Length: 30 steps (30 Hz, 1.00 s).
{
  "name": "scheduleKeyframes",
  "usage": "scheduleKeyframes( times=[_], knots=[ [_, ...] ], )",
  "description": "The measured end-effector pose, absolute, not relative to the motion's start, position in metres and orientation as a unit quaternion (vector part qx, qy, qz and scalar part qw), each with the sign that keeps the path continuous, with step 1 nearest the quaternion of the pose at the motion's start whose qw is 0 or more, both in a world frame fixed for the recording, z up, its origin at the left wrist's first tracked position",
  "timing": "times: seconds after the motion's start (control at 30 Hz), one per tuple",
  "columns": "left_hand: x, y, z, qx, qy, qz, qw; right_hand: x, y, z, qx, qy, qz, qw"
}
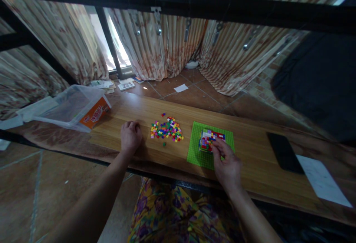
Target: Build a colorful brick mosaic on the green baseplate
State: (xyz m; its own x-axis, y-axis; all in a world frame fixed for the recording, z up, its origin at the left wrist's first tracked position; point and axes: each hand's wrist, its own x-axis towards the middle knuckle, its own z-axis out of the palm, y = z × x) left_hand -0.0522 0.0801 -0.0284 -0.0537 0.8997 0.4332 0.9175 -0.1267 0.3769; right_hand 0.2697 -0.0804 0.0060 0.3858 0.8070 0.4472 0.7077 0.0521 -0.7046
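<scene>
A low stack of multicoloured toy bricks [207,139] stands on a green studded baseplate [196,150]. My right hand [228,163] reaches over the plate's right side, thumb and fingers pinched together at the stack's top right edge. Whatever lies between those fingertips is too small to make out. To the left of the plate, a loose pile of tiny coloured bricks [168,128] is spread on the wooden table [244,154]. My left hand [130,136] rests on the tabletop left of this pile, its fingers curled in. The inside of that hand is hidden.
A clear plastic tub [75,104] with an orange label sits at the table's left end. Toward the right lie a black phone [285,152] and a sheet of white paper [322,180]. A dark metal bar [178,0] crosses in front of striped curtains [172,50].
</scene>
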Motion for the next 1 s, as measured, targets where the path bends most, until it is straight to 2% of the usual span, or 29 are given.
scheduleKeyframes(
  times=[0.33,0.73,0.87,1.0],
  knots=[
    [-0.053,0.079,-0.028,-0.687,-0.659,-0.306,0.008,0.262,-0.083,0.005,-0.685,-0.572,0.104,0.439],
    [-0.051,0.078,-0.027,-0.687,-0.663,-0.296,0.012,0.261,-0.082,0.004,-0.712,-0.605,0.041,0.355],
    [-0.052,0.078,-0.028,-0.686,-0.664,-0.296,0.013,0.262,-0.081,0.01,-0.699,-0.598,0.068,0.386],
    [-0.052,0.078,-0.029,-0.685,-0.664,-0.299,0.013,0.243,-0.088,0.02,-0.671,-0.599,0.026,0.436]
  ],
)
